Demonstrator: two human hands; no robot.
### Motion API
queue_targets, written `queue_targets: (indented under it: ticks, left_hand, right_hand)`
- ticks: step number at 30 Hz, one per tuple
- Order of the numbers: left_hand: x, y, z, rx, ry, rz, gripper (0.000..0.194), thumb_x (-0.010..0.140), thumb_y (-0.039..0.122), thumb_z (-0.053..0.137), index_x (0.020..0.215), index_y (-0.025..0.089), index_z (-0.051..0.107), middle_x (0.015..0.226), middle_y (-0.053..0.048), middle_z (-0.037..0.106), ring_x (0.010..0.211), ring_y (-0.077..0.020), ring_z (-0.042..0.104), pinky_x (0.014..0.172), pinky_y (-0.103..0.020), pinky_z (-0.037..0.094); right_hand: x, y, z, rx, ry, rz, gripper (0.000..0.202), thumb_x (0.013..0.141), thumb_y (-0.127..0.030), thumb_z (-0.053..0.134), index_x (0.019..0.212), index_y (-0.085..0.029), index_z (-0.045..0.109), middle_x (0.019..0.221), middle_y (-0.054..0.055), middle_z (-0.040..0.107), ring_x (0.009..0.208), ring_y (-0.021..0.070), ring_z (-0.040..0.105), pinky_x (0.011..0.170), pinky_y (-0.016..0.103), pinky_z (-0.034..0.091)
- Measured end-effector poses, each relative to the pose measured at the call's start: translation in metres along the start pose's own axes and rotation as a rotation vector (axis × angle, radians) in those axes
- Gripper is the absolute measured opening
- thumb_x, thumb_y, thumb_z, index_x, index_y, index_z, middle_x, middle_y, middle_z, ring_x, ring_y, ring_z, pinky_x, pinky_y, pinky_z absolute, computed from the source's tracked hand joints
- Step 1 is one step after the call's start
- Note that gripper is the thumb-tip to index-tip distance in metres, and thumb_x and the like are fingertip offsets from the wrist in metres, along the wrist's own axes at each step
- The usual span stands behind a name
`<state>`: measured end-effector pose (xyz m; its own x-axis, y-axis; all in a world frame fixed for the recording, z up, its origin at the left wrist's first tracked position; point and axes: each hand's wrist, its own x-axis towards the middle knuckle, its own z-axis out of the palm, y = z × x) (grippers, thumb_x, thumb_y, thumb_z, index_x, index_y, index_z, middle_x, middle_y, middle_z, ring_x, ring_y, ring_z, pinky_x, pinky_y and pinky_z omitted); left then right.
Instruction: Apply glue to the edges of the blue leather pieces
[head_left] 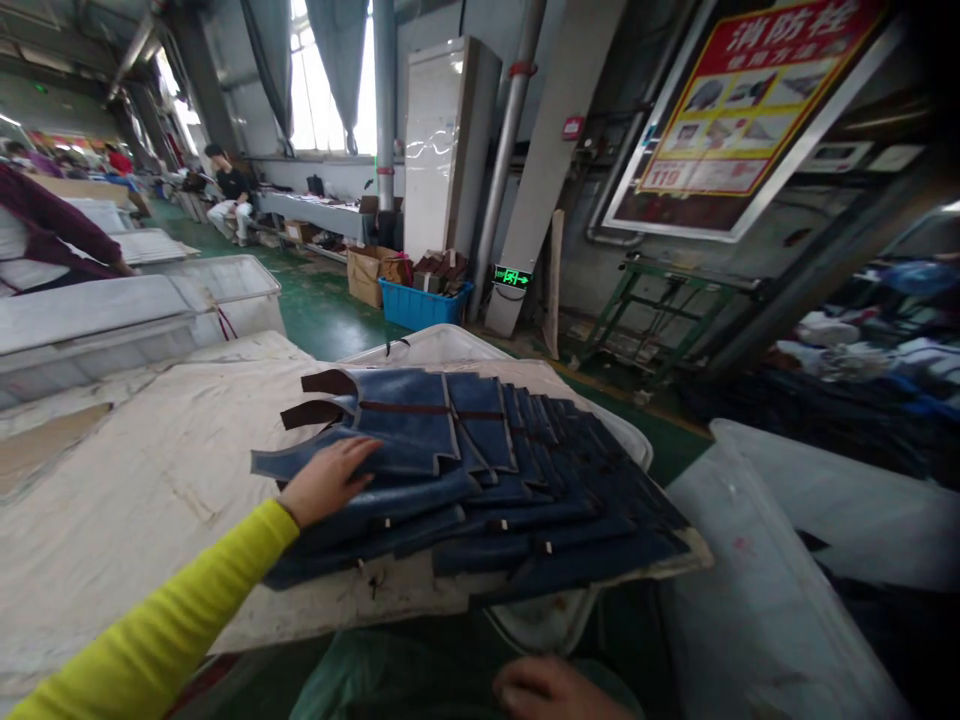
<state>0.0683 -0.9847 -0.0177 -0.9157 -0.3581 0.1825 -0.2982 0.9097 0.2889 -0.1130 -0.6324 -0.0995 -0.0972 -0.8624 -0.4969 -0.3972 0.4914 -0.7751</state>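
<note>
Now | left hand (328,482) flat, fingers released, on denim stack (480,480) | right hand (551,690) low, fingers unclear

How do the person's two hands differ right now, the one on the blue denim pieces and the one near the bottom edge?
The left hand lies flat with fingers spread on the fanned stack of denim pieces; the right hand is low at the picture's edge, off the stack, fingers curled. The left arm shows a yellow sleeve; no sleeve shows on the right. Both hands are bare, and neither grips anything.
</note>
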Motion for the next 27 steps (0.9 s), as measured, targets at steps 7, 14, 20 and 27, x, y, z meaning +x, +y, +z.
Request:
queue_targets:
  ticks: [7, 14, 20, 27]
  left_hand:
    - [-0.023, -0.11, 0.04, 0.218, -0.204, -0.244, 0.076, 0.074, 0.026, 0.053, 0.143, 0.021, 0.019, 0.137, -0.014, 0.041, 0.12, -0.0306, 0.044, 0.097, -0.046, 0.036]
    - [-0.021, -0.103, 0.054, 0.116, -0.28, -0.309, 0.062, 0.079, 0.012, 0.04, 0.139, 0.024, 0.03, 0.124, -0.01, 0.056, 0.106, -0.0249, 0.057, 0.089, -0.037, 0.043]
    - [0.032, -0.038, -0.047, 0.208, -0.132, -0.195, 0.052, 0.077, 0.017, 0.044, 0.128, 0.025, 0.046, 0.121, -0.006, 0.058, 0.107, -0.0225, 0.056, 0.091, -0.033, 0.043]
    - [0.017, 0.051, -0.074, 0.143, -0.254, -0.116, 0.064, 0.069, 0.013, 0.048, 0.131, 0.028, 0.043, 0.117, -0.005, 0.059, 0.103, -0.0223, 0.057, 0.09, -0.034, 0.044]
  right_hand:
    - [0.069, -0.085, -0.097, 0.219, 0.306, -0.208, 0.039, 0.082, -0.04, 0.054, 0.111, -0.015, 0.062, 0.102, 0.009, 0.065, 0.092, 0.02, 0.061, 0.076, 0.03, 0.05]
    - [0.194, -0.08, -0.14, 0.371, 0.583, 0.01, 0.028, 0.079, -0.024, 0.058, 0.105, -0.013, 0.059, 0.097, 0.01, 0.063, 0.081, 0.0147, 0.061, 0.064, 0.022, 0.051]
    - [0.245, -0.079, -0.138, 0.386, 0.505, 0.083, 0.024, 0.082, -0.033, 0.055, 0.095, -0.014, 0.058, 0.074, 0.006, 0.063, 0.056, 0.011, 0.056, 0.047, 0.02, 0.045]
    - [0.24, -0.069, -0.144, 0.157, 0.523, 0.002, 0.022, 0.081, -0.032, 0.052, 0.073, -0.013, 0.061, 0.074, 0.004, 0.064, 0.067, 0.0129, 0.057, 0.06, 0.021, 0.04]
